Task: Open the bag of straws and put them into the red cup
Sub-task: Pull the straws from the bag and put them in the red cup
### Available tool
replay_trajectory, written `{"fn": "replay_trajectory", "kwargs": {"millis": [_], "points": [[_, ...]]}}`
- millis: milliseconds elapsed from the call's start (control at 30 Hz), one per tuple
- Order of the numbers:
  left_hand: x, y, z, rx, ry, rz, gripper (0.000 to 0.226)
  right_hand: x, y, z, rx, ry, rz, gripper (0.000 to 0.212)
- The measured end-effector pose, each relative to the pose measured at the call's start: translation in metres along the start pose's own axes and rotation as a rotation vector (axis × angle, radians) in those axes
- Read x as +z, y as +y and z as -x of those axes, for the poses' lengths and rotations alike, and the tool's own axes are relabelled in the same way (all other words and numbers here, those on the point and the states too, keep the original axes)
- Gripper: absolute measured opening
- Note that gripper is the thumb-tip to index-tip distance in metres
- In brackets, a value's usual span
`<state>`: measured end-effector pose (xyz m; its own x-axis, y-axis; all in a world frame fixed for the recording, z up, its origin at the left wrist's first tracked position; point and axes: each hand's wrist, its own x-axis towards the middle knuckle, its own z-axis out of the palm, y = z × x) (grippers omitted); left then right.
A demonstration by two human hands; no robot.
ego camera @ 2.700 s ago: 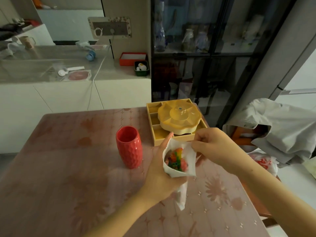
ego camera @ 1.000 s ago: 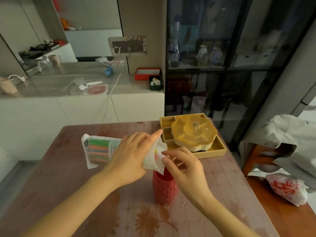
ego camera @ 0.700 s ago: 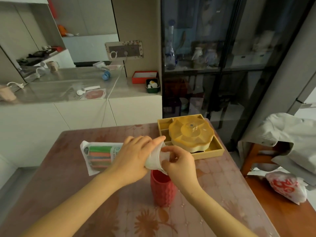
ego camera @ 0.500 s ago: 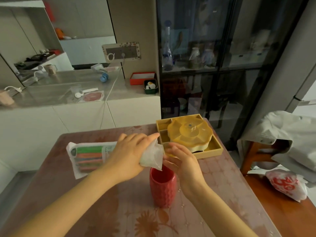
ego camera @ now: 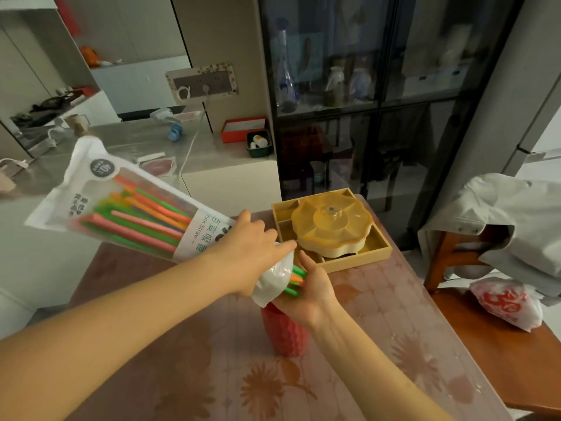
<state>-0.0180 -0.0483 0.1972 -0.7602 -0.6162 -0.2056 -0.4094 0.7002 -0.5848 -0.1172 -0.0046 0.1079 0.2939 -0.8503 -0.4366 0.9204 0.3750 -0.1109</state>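
- The left hand is clenched around the lower part of the white plastic bag of coloured drinking straws, near its open mouth.
- The bag is held in the air, tilted: its sealed end points up and to the far left, its open mouth points down and to the right.
- Most of the orange, pink and green straws lie inside the bag, visible through its clear window.
- Several green and orange straw tips protrude from the bag's mouth.
- The right hand is cupped at the bag's mouth, palm toward the protruding tips. The fingers touch the tips; whether they actually pinch them cannot be told from this angle.
- The red textured cup stands upright on the brown floral-patterned table, directly below the bag's mouth and the right hand. The hand and the bag hide the cup's rim, so its contents are not visible.
- A yellow square compartment tray with a flower-shaped lid sits at the far edge of the table, beyond the hands.
- A grey garment hangs over a wooden chair at the right.
- A white plastic bag with red print lies on a wooden surface at the right.
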Motion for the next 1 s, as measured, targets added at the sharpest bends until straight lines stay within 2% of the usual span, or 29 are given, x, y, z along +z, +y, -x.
{"fn": "replay_trajectory", "kwargs": {"millis": [100,167,233,400,500,667,833,900,1000], "points": [[0.010,-0.002,0.006,-0.058,0.037,0.077,0.089,0.001,0.000,0.001,-0.046,0.028,0.053,0.041],[0.021,0.000,0.012,-0.097,0.082,0.166,0.081,-0.002,0.000,-0.002,-0.099,0.051,0.149,0.039],[0.032,0.003,0.020,-0.144,0.133,0.263,0.078,-0.003,-0.003,0.000,-0.164,0.041,0.252,0.045],[0.050,0.001,0.038,-0.341,0.219,0.503,0.081,-0.006,-0.003,0.009,-0.288,-0.117,0.606,0.073],[0.053,0.007,0.043,-0.385,0.238,0.585,0.077,0.003,0.011,0.005,-0.324,-0.155,0.767,0.063],[0.061,0.014,0.046,-0.443,0.272,0.627,0.079,0.018,0.024,-0.003,-0.435,0.026,0.622,0.043],[0.078,0.018,0.059,-0.523,0.262,0.709,0.082,0.029,-0.002,-0.004,-0.641,0.116,0.582,0.020],[0.084,0.021,0.063,-0.564,0.282,0.805,0.083,0.038,-0.013,-0.003,-0.643,0.077,0.520,0.023],[0.091,0.027,0.065,-0.622,0.319,0.911,0.082,0.052,-0.028,-0.005,-0.571,0.004,0.312,0.041]]}}
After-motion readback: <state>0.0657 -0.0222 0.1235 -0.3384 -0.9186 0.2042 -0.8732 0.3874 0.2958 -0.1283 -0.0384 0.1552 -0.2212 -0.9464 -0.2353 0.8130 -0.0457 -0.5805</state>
